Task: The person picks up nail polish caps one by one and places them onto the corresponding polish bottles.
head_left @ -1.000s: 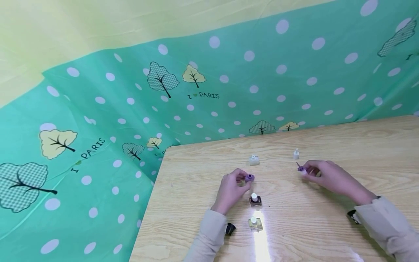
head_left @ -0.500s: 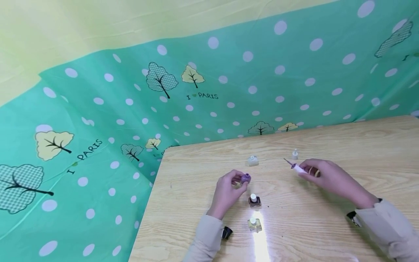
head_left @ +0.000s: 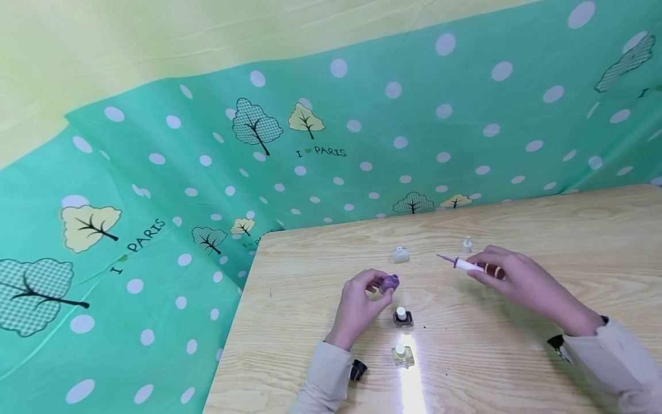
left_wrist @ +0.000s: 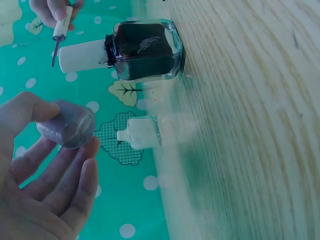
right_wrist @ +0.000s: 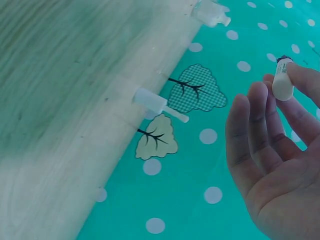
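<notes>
Left hand (head_left: pixel 360 301): pinching purple bottle (head_left: pixel 390 282)
Right hand (head_left: pixel 509 276): pinching cap (head_left: pixel 468 265)
Dark bottle (head_left: pixel 403 319): holding liquid (left_wrist: pixel 142 46) at purple bottle's five o'clock

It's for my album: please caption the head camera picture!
The left hand holds an open purple bottle while the right hand holds a white brush cap over a wooden table.

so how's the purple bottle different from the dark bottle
The purple bottle is held in the left hand, while the dark bottle stands on the table. The purple bottle has no cap on its neck; the dark bottle wears a white cap. The purple bottle is rounded, the dark bottle boxy. Both look like nail polish bottles.
</notes>
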Available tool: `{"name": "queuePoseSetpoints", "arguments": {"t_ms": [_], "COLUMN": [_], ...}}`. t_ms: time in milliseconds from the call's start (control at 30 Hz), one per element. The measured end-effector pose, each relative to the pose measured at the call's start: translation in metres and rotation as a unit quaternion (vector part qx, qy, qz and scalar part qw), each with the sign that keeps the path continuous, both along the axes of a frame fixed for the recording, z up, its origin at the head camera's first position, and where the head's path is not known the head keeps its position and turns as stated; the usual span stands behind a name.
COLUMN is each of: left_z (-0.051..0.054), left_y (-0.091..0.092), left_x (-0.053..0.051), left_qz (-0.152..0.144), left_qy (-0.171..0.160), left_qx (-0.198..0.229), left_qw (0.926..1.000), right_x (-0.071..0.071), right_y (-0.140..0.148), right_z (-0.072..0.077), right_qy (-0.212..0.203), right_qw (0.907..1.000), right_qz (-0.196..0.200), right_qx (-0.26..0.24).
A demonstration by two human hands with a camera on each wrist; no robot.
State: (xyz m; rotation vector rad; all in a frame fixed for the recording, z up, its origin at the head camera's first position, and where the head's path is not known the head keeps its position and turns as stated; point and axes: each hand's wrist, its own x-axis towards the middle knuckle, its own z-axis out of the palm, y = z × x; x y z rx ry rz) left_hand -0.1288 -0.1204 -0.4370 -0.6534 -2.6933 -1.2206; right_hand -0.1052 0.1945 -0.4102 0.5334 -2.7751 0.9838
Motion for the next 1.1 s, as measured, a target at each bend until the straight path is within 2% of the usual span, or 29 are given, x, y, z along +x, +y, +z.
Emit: {"name": "queuePoseSetpoints", "arguments": {"t_ms": [267,467,667,1100], "left_z": [0.005,0.008,0.011,0.016], "left_y": [0.000,0.000,0.002,0.004], "left_x": [0.003,0.005,0.008,0.013], "left_qz": [-0.006,-0.010,-0.017,-0.049], "left_qy": [0.024,0.039,0.050,0.076], "left_qx": [-0.015,-0.020,-0.021,-0.031], "left_qw": [0.9996,0.9990,0.9984,0.9954], "right_x": [0.004,0.007,0.009,0.013], "right_y": [-0.008,-0.013,-0.017,-0.029], "right_z": [0.009,0.011,0.014,0.017], "right_qy": [0.008,0.039,0.039,0.079], "right_qw": [1.0000,0.9991,0.9988,0.9949], "right_qz": [0.000,0.014,0.028,0.063], "right_qx": [-0.003,-0.003,-0.003,-0.006]}}
